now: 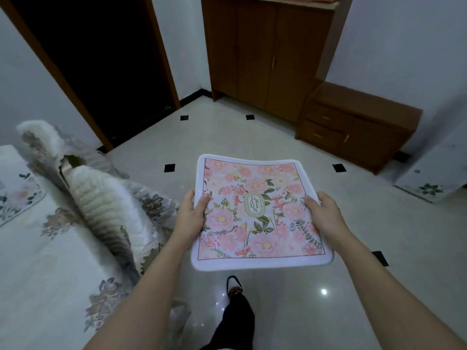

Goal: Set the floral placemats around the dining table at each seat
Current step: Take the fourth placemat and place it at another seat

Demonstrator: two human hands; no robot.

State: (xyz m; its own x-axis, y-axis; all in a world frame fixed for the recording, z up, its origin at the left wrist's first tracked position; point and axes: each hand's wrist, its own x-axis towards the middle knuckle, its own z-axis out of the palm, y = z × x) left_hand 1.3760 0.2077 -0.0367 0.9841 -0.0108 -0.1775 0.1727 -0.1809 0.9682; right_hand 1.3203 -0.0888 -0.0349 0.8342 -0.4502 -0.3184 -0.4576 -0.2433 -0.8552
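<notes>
Head view, single entry. Item one: a floral placemat, pink blooms inside a white border with an oval label reading GARDEN at its middle, was held level in the air above the tiled floor, in front of the person and not yet laid down. The left hand was closed on the mat's left edge, thumb on top and fingers hidden beneath; the right hand was clamped on the right edge in the same manner. The mat was seen to be close to square, so no long axis could be named with confidence; the lettering ran away from the person. Item two: the worktop, covered in a pale flowered cloth, was recorded at the left of the frame, well to the left of the held mat, with the left hand the nearer of the two. Item three: a second placemat was noted lying flat on the worktop at the far left edge of the frame, partly cut off. Item four: a chair in a quilted cover was found between the worktop and the held mat. It was judged that the mat would have to be carried leftward to reach a seat, past that chair. Also listed: a brown cabinet, a low drawer unit, a dark doorway and one shoe on the floor.
</notes>
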